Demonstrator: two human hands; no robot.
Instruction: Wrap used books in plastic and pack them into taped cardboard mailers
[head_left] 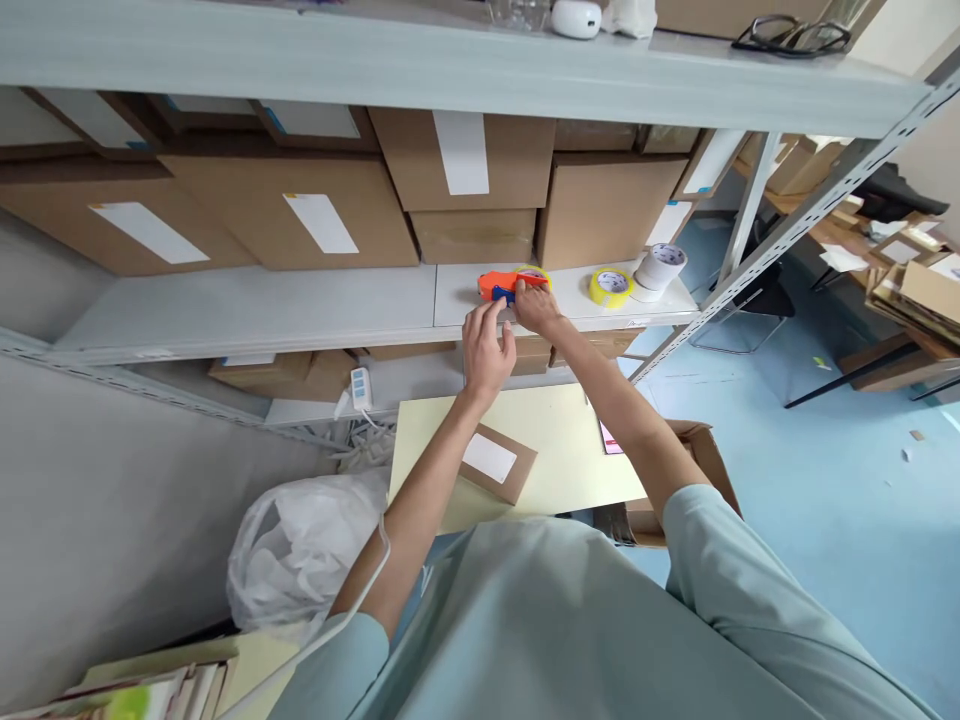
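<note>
My right hand [535,306] is closed around an orange and blue tape dispenser [493,286] on the middle shelf. A roll of yellow tape [534,272] shows just behind that hand. Close by on the left, my left hand [487,350] has its thumb and fingers apart, with fingertips at the blue part of the dispenser; whether they touch it I cannot tell. Below the hands, a flat brown cardboard box [517,478] with a white label lies on a pale yellow table [559,420].
Another yellow tape roll [611,288] and white rolls [660,268] sit at the shelf's right end. Labelled cartons [480,165] line the shelf's back. A metal upright [810,220] stands right. A power strip [361,388], plastic bag [300,550] and open carton [701,450] surround the table.
</note>
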